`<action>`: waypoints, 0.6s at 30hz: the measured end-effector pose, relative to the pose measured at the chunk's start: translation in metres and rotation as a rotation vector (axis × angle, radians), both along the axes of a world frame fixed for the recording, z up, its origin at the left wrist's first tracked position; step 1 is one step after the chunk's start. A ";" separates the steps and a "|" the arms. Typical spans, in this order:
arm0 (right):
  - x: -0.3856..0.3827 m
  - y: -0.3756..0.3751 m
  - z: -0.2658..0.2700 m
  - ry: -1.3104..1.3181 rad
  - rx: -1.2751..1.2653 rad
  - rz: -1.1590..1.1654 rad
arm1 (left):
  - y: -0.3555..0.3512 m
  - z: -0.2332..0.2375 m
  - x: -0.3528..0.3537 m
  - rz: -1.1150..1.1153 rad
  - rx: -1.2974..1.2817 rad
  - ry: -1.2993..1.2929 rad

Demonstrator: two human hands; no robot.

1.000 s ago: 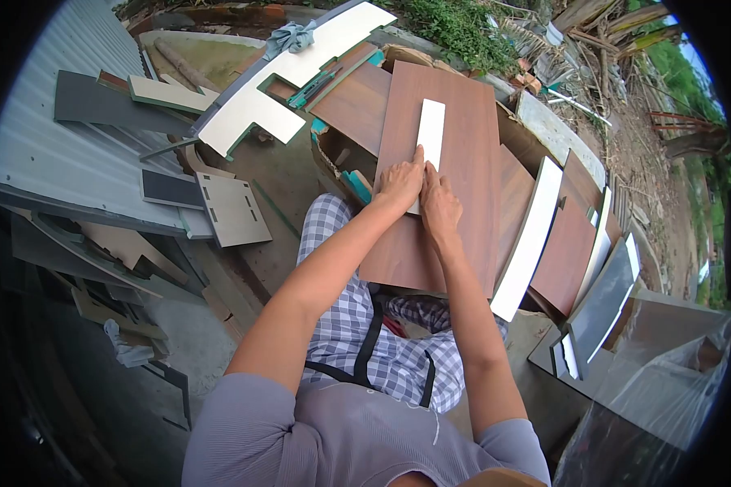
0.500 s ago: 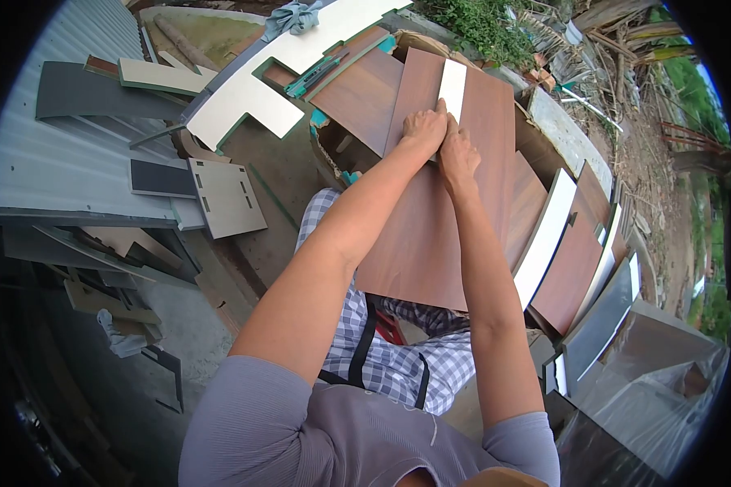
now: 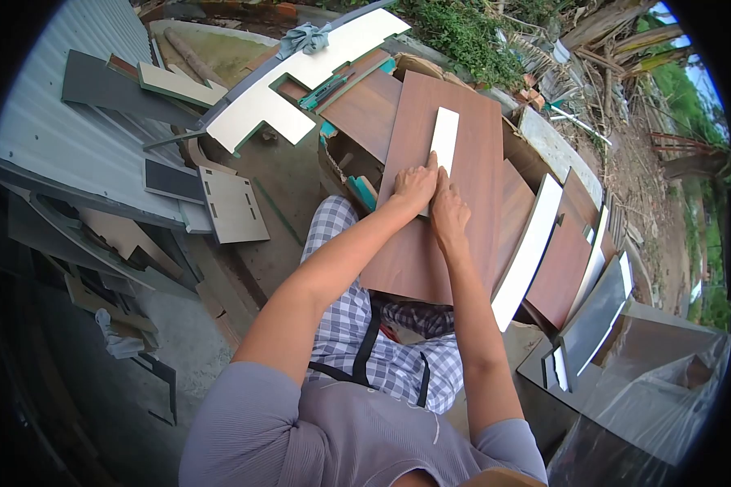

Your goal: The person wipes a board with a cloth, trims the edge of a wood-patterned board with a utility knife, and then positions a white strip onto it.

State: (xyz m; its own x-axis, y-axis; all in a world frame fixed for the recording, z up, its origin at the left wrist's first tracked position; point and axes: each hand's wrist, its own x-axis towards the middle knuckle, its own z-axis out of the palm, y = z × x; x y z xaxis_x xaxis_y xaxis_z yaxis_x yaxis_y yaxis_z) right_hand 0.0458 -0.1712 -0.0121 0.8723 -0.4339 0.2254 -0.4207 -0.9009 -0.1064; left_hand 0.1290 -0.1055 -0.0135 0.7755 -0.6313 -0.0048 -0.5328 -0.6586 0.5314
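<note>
A narrow white strip (image 3: pixel 443 132) lies lengthwise on a brown wood-grain board (image 3: pixel 477 170) in front of me. My left hand (image 3: pixel 415 186) is on the strip's near part, its index finger stretched along the strip and the other fingers curled at its left edge. Close beside it, my right hand (image 3: pixel 450 209) presses on the strip's right side, index finger pointing forward. The two index fingertips nearly touch. Both hands cover the strip's near end, so the thumbs and the exact grip are partly hidden.
A white notched panel (image 3: pixel 260 104) with a grey-blue cloth (image 3: pixel 304 39) on it stands left of the board. A green-edged cutter-like tool (image 3: pixel 325 91) lies near it. White-edged panels (image 3: pixel 529 247) lean at right. Clear plastic sheeting (image 3: pixel 658 390) hangs at lower right.
Both hands have drawn back toward my body with the white strip. Its far end, earlier near the board's far edge, now lies well inside it. The view has shifted slightly.
</note>
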 end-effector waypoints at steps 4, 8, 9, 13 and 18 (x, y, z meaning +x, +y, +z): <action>-0.066 0.037 0.007 -0.023 -0.001 0.014 | 0.041 -0.005 -0.061 -0.050 -0.024 -0.004; -0.122 0.081 0.023 0.043 0.042 -0.022 | 0.089 -0.001 -0.116 -0.113 -0.035 -0.002; -0.134 0.092 0.028 0.078 0.035 0.000 | 0.103 0.005 -0.127 -0.117 -0.043 0.047; -0.163 0.122 0.031 0.064 0.038 0.114 | 0.145 0.024 -0.157 -0.081 -0.043 0.175; -0.154 0.129 0.027 0.077 0.056 0.159 | 0.157 0.031 -0.149 -0.071 0.043 0.187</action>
State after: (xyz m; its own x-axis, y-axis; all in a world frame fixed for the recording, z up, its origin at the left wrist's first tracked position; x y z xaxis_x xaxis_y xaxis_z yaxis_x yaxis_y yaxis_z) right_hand -0.1079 -0.0425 0.0148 0.9447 -0.2990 0.1347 -0.2820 -0.9504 -0.1315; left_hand -0.0198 0.0516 0.0174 0.7122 -0.6804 -0.1725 -0.4734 -0.6471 0.5976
